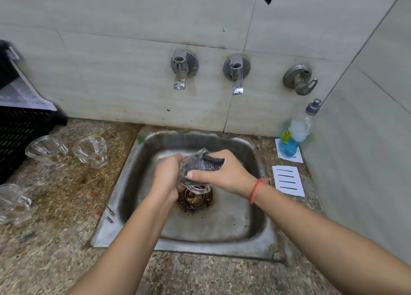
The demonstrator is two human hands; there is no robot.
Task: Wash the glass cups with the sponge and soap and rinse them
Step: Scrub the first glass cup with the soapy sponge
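Glass cup (pixel 189 168) sits tipped on its side in mid-air over the middle of the sink (pixel 222 225), just above the drain (pixel 194 199). The left hand (pixel 165 177) grips it from the left, fingers curled round its wall. The right hand (pixel 224 174) pinches a dark sponge (pixel 213 163) between thumb and fingers. The sponge seems to be pushed into the cup's mouth, though blur makes the rim hard to follow. A red thread (pixel 255 189) circles the right wrist.

The sink is steel, set into a speckled stone counter (pixel 66 217). On the counter left of the sink, a second cup (pixel 46 150) and a third cup (pixel 91 151) stand side by side near the back. A fourth cup (pixel 13 202) stands nearer the front edge, partly cut off by the frame. Behind them sits a black crate (pixel 20 130) with a newspaper (pixel 22 92) laid on top.

Right of the sink, a soap bottle (pixel 295 134) with blue liquid in its lower part stands in the corner on a white slotted tray (pixel 293 158). Another white tray (pixel 289 181) lies just in front of it. Three taps (pixel 181 70) are fixed to the tiled wall (pixel 111 72) above the sink.
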